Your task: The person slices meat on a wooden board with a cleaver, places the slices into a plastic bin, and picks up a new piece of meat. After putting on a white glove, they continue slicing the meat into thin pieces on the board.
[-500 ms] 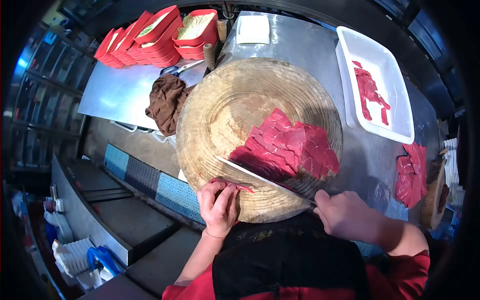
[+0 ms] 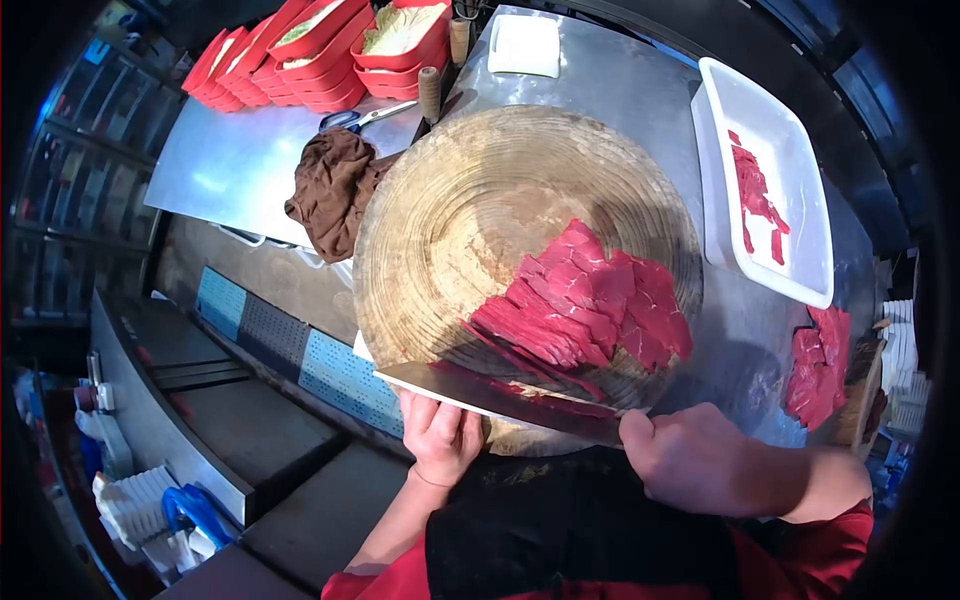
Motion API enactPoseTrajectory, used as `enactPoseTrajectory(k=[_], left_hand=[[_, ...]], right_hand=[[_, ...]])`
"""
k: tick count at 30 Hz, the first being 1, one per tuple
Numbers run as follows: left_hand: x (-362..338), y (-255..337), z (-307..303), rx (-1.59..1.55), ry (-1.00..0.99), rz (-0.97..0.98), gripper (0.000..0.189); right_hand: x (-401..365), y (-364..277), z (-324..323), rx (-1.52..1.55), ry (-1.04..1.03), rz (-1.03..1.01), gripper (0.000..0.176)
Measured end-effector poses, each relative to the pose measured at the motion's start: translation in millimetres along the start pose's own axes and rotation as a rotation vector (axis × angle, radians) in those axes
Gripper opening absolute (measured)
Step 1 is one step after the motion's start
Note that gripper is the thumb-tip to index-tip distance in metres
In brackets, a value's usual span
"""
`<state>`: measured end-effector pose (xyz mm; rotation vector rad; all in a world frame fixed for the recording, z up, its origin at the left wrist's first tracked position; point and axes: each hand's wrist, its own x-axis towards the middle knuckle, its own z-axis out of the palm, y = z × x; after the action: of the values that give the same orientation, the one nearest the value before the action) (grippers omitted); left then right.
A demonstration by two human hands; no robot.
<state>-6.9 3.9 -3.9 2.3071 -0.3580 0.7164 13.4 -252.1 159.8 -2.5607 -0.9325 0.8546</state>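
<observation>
My right hand (image 2: 688, 458) is wrapped around the handle of a broad knife (image 2: 490, 400). Its blade lies tilted flat across the near part of a round wooden chopping block (image 2: 430, 200), with dark red meat showing along it. Behind the blade, at the block's near left edge, my left hand (image 2: 438, 438) has its fingers bunched together. The fingertips are hidden, so what they pinch does not show. Just beyond the blade, sliced raw red meat (image 2: 570, 310) is spread in an overlapping pile, a thin strip along its near side.
A white tub (image 2: 715, 215) with meat pieces (image 2: 758, 195) stands right of the block, more meat slabs (image 2: 818, 365) nearer. Brown cloth (image 2: 335, 190), scissors (image 2: 370, 118) and stacked red containers (image 2: 330, 75) are at left. A small white container (image 2: 525, 45) sits behind.
The knife has come nearer to me and turned from edge-down to its flat side, now covering my left fingertips. A thin strip lies separated by the pile. The view has shifted slightly.
</observation>
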Motion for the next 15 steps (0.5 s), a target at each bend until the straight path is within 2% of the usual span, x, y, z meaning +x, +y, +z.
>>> enactPoseTrajectory(k=[4,6,7,9,12,14,15], left_hand=[[0,-3,-1,-0.029,-0.008,0.001,0.029],[7,0,-2,-0.045,-0.011,-0.024,0.027],[8,1,-2,-0.059,-0.013,-0.035,0.026],[10,0,-2,-0.053,-0.015,-0.028,0.025],[6,1,-1,-0.027,0.007,-0.005,0.025],[1,-4,-1,-0.017,0.043,0.016,0.030],[0,-2,-6,0.068,0.014,-0.011,0.033]], right_hand=[[26,-6,-10,0.012,-0.065,0.001,0.010],[50,-14,-11,0.109,-0.159,0.084,0.022],[65,-19,-7,0.112,-0.163,0.090,0.022],[93,-25,3,0.080,-0.036,0.000,0.017],[87,-25,9,0.106,0.083,-0.061,0.016],[74,-26,9,0.053,0.119,-0.084,0.015],[62,-23,13,0.057,0.057,-0.005,0.016]])
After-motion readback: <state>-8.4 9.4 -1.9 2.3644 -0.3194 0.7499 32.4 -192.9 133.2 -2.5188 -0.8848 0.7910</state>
